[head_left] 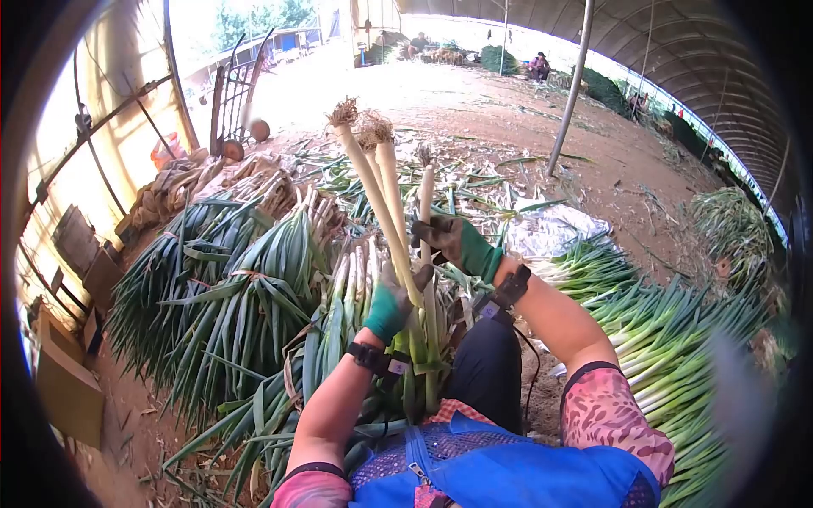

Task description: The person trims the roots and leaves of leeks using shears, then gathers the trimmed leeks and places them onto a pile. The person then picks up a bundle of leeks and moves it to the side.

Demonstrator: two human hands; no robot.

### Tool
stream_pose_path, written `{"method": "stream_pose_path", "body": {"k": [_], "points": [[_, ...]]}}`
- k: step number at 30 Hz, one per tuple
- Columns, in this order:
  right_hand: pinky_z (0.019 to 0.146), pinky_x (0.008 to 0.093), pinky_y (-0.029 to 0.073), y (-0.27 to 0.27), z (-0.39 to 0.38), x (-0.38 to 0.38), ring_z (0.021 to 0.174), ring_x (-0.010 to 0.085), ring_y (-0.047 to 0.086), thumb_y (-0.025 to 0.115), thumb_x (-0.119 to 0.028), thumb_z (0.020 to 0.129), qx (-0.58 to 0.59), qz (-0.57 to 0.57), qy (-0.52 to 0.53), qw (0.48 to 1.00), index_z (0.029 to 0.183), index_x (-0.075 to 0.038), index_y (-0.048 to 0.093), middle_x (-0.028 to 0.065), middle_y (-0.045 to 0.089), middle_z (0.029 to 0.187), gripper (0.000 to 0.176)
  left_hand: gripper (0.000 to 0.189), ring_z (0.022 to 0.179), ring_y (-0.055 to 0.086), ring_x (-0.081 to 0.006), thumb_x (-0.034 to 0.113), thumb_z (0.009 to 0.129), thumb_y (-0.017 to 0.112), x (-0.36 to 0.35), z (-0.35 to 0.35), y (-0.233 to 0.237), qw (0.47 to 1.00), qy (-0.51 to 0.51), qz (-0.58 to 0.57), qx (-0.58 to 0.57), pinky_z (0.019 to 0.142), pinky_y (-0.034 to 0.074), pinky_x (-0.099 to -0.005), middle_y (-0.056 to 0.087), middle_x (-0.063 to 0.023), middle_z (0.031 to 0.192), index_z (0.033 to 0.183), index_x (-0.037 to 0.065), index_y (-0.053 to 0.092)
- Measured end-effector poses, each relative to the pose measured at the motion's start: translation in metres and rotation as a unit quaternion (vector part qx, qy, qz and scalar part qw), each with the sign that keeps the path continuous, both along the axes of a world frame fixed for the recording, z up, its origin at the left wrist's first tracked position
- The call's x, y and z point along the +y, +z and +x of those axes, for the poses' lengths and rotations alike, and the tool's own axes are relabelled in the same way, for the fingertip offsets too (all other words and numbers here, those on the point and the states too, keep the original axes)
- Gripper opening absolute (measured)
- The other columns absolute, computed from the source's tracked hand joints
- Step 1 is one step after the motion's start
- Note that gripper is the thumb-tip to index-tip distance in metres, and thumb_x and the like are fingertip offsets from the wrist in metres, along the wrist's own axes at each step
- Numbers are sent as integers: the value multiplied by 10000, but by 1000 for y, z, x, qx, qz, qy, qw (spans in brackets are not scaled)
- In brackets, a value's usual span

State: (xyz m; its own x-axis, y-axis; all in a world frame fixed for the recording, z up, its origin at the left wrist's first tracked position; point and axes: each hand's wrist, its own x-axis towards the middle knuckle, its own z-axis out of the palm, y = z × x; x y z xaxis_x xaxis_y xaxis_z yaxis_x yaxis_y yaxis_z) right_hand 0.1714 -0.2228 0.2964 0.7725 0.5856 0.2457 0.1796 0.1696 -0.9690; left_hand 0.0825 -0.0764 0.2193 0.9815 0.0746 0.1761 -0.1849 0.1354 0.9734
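Farm polytunnel: arched plastic roof [720, 76], dirt floor [474, 110]; heaped green onions [229, 288].

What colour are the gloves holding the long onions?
The gloves are green with dark fingertips, seen best in the head view.

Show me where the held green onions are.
The green onions stand roots-up at the head view's centre, gripped by the left hand and right hand, tied bundles lying to their left.

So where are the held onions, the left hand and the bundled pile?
held onions [369, 188], head view, white stalk.
left hand [388, 306], head view, glove back.
bundled pile [246, 284], head view, green leaves.
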Motion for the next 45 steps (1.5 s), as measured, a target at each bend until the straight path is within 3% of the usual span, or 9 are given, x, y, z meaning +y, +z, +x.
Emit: {"method": "stream_pose_path", "body": {"k": [8, 16, 28, 33, 34, 38, 40, 43, 45], "points": [[679, 291, 515, 90, -29, -6, 787, 121, 625, 720, -286, 869, -3, -76, -93, 993, 1095, 5, 666, 52, 682, 887, 372, 591, 907, 565, -161, 307, 846, 724, -22, -18, 18, 994, -57, 48, -86, 786, 487, -319, 585, -91, 1030, 1257, 6, 426], [700, 306, 528, 75, -12, -20, 770, 136, 623, 779, -148, 802, -7, 23, -30, 999, 1069, -10, 672, 38, 691, 907, 318, 533, 872, 548, -118, 256, 844, 741, -28, -25, 33, 993, -85, 17, -86, 766, 480, -292, 573, -30, 1005, 1243, 30, 470], [673, 332, 478, 60, -34, -4, 667, 145, 538, 604, -385, 942, -230, -53, -92, 967, 1017, -37, 661, 64, 624, 700, 361, 397, 831, 630, -154, 228, 773, 744, -29, -18, 20, 994, -81, -60, -41, 746, 521, -296, 650, -58, 927, 1067, 17, 582], [947, 417, 468, 111, -83, -50, 1201, 323, 523, 633, -207, 866, -629, -352, -231, 654, 1444, -3, 337, 255, 481, 1340, 680, 343, 751, 590, -107, 163, 777, 775, -19, 7, 6, 1000, -12, 6, 7, 679, 495, -267, 645, -20, 893, 1048, 37, 608], [1065, 436, 398, 114, -89, -53, 1279, 305, 473, 659, -216, 800, -755, -334, -236, 513, 1432, -51, 365, 187, 483, 1374, 716, 337, 759, 596, -107, 157, 779, 769, -20, 9, 8, 1000, -18, 9, -1, 678, 496, -267, 648, -19, 898, 1051, 39, 609], [1202, 446, 208, 58, -59, -57, 1351, 290, 400, 657, -215, 731, -847, -425, -105, 301, 1243, -147, 525, 40, 556, 1266, 534, 317, 842, 621, -116, 123, 776, 748, -52, -14, 37, 976, -195, 90, -29, 761, 510, -286, 663, -12, 949, 1054, 45, 616], [1170, 444, 281, 59, -61, -68, 1228, 258, 521, 658, -199, 708, -846, -352, -94, 389, 1024, -115, 594, 29, 635, 1080, 333, 299, 872, 641, -159, 131, 773, 736, -67, -15, 24, 935, -181, 202, -226, 761, 502, -321, 680, -56, 942, 1038, 32, 639], [821, 333, 479, 65, -59, -89, 722, 165, 595, 623, -149, 697, -858, -357, -48, 367, 706, -124, 519, -55, 550, 656, 108, 299, 847, 617, -143, 140, 788, 740, -76, -22, 40, 944, -299, 124, -59, 744, 497, -302, 653, -49, 932, 1034, 31, 609], [779, 306, 470, 66, -50, -111, 713, 145, 570, 647, -219, 651, -866, -353, -86, 343, 689, -188, 548, -80, 539, 666, 110, 253, 807, 615, -133, 117, 794, 723, -91, -17, 42, 946, -300, 104, -64, 699, 500, -299, 647, -34, 899, 998, 34, 596]]}}
